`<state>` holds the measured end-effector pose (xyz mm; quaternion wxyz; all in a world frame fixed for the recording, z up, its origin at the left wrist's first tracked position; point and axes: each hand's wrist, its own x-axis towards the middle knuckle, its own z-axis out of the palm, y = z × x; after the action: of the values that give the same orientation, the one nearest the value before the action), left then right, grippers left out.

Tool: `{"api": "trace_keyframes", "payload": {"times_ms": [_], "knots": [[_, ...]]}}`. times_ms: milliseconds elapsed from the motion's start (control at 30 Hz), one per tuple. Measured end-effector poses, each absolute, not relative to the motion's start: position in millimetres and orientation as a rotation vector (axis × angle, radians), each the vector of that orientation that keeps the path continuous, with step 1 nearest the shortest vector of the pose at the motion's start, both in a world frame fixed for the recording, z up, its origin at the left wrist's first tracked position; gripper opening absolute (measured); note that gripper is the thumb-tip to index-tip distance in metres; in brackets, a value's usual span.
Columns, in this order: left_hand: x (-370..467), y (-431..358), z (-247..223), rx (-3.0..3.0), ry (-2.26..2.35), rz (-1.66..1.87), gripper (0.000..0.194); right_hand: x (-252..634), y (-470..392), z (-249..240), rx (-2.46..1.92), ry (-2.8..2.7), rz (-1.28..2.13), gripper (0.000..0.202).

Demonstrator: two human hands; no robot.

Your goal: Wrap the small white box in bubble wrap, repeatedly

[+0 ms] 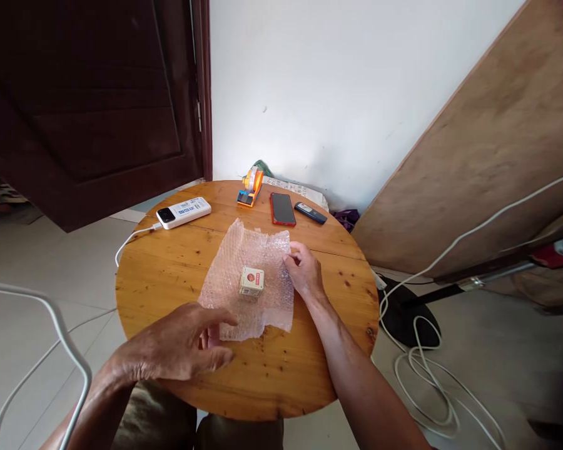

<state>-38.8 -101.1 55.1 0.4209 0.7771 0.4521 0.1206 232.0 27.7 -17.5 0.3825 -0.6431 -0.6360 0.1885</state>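
Observation:
A sheet of clear bubble wrap [234, 250] lies spread on the round wooden table, its edges uneven. Near its middle rests a small cream-coloured box [251, 282] with red print on top. My right hand [304, 270] is at the sheet's right edge, with thumb and forefinger closed on the plastic. Over the sheet's lower left corner is my left hand [182, 340], its fingers and thumb apart and nothing between them. Whether its fingertips touch the wrap I cannot tell.
At the table's [263, 387] far side are an orange tape dispenser [251, 186], a red-edged phone [282, 209] and a dark blue handheld device [310, 213]. A white power bank [184, 212] with a cable lies at the left. White cable loops [422, 375] lie on the floor at right.

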Motion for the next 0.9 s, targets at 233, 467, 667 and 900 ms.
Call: {"api": "trace_keyframes", "payload": {"times_ms": [233, 467, 667, 900], "knots": [[-9, -75, 21, 2.104, 1.478, 0.959, 0.034, 232, 17, -7, -1.604, -1.786, 0.009, 0.039], [9, -71, -26, 2.292, 1.522, 0.756, 0.109, 216, -12, 15, -1.05, -2.202, 0.572, 0.054], [10, -75, -39, 2.425, 1.545, 0.681, 0.12, 212, -15, 16, -1.166, -2.344, 0.525, 0.047], [9, -75, -39, 2.464, 1.533, 0.621, 0.111, 281, -10, 39, -1.622, -2.002, 0.345, 0.045]]}}
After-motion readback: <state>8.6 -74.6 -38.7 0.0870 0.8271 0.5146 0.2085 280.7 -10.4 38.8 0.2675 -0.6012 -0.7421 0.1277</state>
